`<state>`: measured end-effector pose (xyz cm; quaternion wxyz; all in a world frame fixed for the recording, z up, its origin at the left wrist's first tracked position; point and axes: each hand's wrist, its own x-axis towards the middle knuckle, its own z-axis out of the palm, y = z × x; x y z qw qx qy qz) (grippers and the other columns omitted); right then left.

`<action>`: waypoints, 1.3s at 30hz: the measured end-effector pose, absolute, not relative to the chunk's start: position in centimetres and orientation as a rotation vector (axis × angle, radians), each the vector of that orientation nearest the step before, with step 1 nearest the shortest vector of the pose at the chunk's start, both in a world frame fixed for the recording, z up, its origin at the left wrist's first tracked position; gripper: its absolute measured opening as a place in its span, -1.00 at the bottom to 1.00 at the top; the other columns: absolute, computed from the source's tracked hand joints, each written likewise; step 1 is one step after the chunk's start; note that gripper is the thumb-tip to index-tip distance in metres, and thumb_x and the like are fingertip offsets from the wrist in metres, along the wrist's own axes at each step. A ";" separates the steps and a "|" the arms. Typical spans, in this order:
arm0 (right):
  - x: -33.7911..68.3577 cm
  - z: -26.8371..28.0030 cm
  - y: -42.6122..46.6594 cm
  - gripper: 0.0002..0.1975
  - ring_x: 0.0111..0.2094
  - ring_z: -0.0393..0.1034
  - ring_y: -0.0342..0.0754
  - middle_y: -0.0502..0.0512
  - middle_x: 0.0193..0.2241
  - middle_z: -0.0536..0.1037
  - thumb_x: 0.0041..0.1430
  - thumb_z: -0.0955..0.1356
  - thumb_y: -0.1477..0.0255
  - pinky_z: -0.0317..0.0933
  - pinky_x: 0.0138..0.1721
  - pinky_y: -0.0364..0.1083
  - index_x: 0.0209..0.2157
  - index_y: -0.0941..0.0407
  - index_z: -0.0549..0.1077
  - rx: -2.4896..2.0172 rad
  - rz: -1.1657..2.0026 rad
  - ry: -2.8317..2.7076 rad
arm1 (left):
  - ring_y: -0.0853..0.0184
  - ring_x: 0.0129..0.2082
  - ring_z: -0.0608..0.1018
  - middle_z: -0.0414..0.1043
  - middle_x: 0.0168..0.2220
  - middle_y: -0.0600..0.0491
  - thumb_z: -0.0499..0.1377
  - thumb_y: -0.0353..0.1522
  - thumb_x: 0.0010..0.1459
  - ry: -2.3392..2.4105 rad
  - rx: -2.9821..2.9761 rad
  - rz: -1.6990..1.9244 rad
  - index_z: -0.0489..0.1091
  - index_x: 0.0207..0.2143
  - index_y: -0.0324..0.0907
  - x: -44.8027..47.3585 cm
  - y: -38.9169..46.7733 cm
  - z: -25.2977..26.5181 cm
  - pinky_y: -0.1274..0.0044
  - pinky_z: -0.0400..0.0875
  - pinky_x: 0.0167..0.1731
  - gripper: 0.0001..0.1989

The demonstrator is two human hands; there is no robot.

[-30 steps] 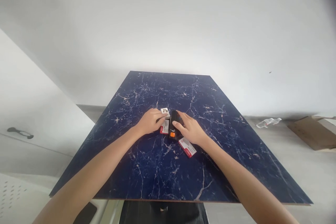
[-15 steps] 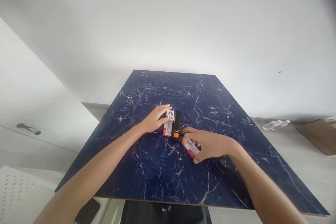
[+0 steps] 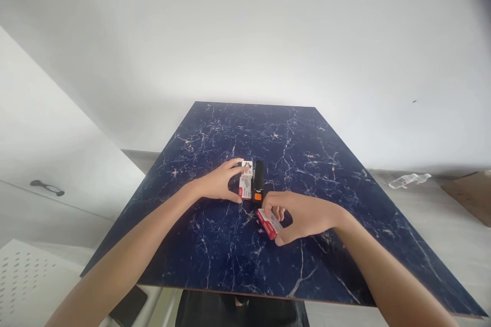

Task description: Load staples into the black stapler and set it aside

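Your right hand (image 3: 307, 212) pinches a red-edged carton (image 3: 270, 225) between the thumb at its near end and the curled fingers at its far end; gripping it by the ends probably lets you steer its angle. It lies askew, just short of the near end of the black stapler-like tool (image 3: 259, 176) with its orange patch. Whether the two touch, you cannot tell from here.

Your left hand (image 3: 218, 182) is spread in a C: index finger at the small white carton (image 3: 247, 167), thumb by the near left corner of the red-and-white carton (image 3: 245, 189). It looks like a light guide, likely to stop the pair from drifting left. These two line up end to end beside the tool's left side, apparently for a straight row; any overlap is unclear. Everything handled sits mid-width on the blue marbled tabletop (image 3: 230, 250).
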<state>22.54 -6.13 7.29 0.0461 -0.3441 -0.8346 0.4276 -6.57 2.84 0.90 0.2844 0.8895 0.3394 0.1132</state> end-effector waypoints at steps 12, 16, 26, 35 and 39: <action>19.6 3.5 -5.8 -0.73 0.19 0.27 0.27 0.21 0.17 0.44 0.25 0.39 0.31 0.24 0.16 0.30 -0.02 0.02 0.47 -1.155 0.164 -2.287 | -0.20 0.42 0.02 -0.12 0.45 -0.12 0.39 0.17 -0.12 0.893 2.447 0.439 -0.14 0.46 0.09 -4.0 1.3 -1.0 -0.02 0.04 0.33 0.23; 19.5 2.4 -5.5 -0.72 0.29 0.12 0.32 0.17 0.18 0.43 0.21 0.43 0.26 0.15 0.23 0.33 -0.05 0.01 0.50 -1.099 0.125 -2.394 | -0.19 0.44 -0.03 -0.20 0.48 -0.09 0.37 0.17 -0.09 0.898 2.425 0.414 -0.28 0.48 0.11 -4.1 1.3 -1.1 0.01 0.04 0.34 0.26; 20.7 2.5 -4.4 -0.73 -0.31 0.52 0.04 0.16 -0.17 0.58 0.35 0.28 0.18 0.33 -0.26 0.01 -0.07 0.06 0.33 -1.672 0.474 -1.974 | -0.21 0.42 0.02 -0.21 0.48 -0.07 0.36 0.16 -0.06 0.918 2.436 0.408 -0.06 0.44 0.15 -4.1 0.9 -0.7 -0.05 0.11 0.31 0.12; 20.5 1.6 -4.3 -0.77 -0.21 0.56 0.07 0.10 -0.19 0.62 0.35 0.29 0.21 0.32 -0.23 -0.04 -0.11 0.04 0.25 -1.608 0.613 -1.919 | -0.21 0.45 -0.07 -0.36 0.51 0.02 0.34 0.13 0.01 0.858 2.506 0.380 0.16 0.36 0.15 -4.0 0.6 -0.3 -0.07 0.05 0.34 -0.08; 20.6 1.5 -4.2 -0.77 -0.21 0.56 0.06 0.11 -0.19 0.61 0.35 0.29 0.21 0.32 -0.25 -0.06 -0.10 0.04 0.25 -1.608 0.615 -1.918 | -0.23 0.44 -0.05 -0.33 0.50 -0.01 0.34 0.16 -0.03 0.874 2.482 0.362 0.00 0.43 0.14 -4.0 0.6 -0.3 -0.06 0.08 0.33 0.06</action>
